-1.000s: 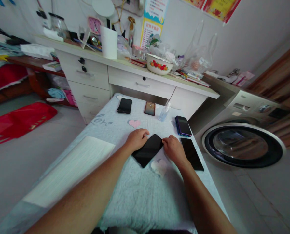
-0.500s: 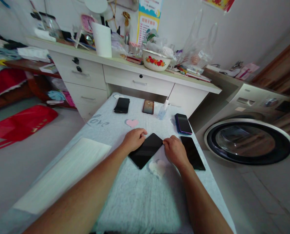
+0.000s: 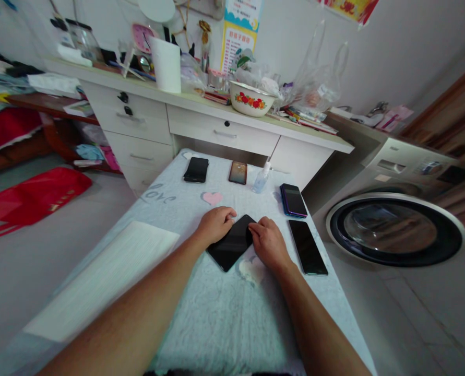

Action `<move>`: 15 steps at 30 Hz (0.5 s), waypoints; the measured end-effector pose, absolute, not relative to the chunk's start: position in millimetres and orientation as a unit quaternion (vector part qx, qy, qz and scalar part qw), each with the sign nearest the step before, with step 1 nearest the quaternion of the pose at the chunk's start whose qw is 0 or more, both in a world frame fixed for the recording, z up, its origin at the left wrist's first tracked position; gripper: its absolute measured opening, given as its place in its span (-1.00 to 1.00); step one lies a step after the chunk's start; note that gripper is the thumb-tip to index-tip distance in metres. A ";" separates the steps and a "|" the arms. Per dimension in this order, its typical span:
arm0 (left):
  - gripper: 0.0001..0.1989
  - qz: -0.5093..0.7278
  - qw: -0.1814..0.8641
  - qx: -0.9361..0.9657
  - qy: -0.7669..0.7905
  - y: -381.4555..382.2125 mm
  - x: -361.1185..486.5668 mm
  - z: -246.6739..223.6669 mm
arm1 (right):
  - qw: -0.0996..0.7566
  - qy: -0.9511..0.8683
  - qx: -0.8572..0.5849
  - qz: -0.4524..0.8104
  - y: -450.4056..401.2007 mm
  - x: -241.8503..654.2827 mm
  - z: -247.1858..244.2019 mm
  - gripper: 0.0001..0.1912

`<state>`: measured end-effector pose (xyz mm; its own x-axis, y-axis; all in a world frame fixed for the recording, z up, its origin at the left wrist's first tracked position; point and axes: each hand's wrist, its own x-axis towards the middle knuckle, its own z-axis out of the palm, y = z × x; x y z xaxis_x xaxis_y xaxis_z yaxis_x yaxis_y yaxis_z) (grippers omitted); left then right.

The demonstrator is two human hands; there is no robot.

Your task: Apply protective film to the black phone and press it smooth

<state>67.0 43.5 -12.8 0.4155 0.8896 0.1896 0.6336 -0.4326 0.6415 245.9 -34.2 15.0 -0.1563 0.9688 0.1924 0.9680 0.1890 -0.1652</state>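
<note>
A black phone (image 3: pixel 232 244) lies slantwise on the cloth-covered table. My left hand (image 3: pixel 216 225) is closed at its upper left edge, fingers curled against the side. My right hand (image 3: pixel 270 243) reaches over the right corner, its thumb and fingertips pinched together at the screen. Anything held in that pinch is too small to make out. To the right of this hand lies another dark phone (image 3: pixel 308 247). Beyond that one sits a stack of phones (image 3: pixel 294 200) with a bluish-purple edge.
A clear spray bottle (image 3: pixel 260 180), a brown-screened phone (image 3: pixel 238 172) and dark phones (image 3: pixel 196 170) stand or lie along the table's far end. A white sheet (image 3: pixel 107 277) covers the left side. Behind are a cluttered desk (image 3: pixel 224 125) and a washing machine (image 3: pixel 396 224).
My right hand has moved left from the phone's right corner, over the screen. My left hand and the phone have stayed in place.
</note>
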 end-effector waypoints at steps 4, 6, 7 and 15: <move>-0.78 0.267 0.242 0.805 0.471 44.6 66.9 -15.6 | 0.134 -0.769 -0.625 0.001 -32.3 244.6 13.5 -0.73; -0.79 0.268 0.240 0.807 0.469 44.7 66.9 -16.5 | 0.134 -0.762 -0.633 -0.001 -30.1 245.7 12.0 -0.73; -0.79 0.267 0.240 0.808 0.468 44.5 66.9 -16.7 | 0.135 -0.758 -0.638 -0.004 -28.9 246.5 11.1 -0.72; -0.79 0.266 0.234 0.811 0.466 44.0 67.2 -16.1 | 0.151 -0.746 -0.648 -0.017 -26.3 251.1 9.6 -0.73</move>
<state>67.2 44.0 -16.1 0.4243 0.8800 0.2133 0.6309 -0.4563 0.6275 251.1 -26.3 9.6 -0.1143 0.9623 0.2469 0.9726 0.1590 -0.1695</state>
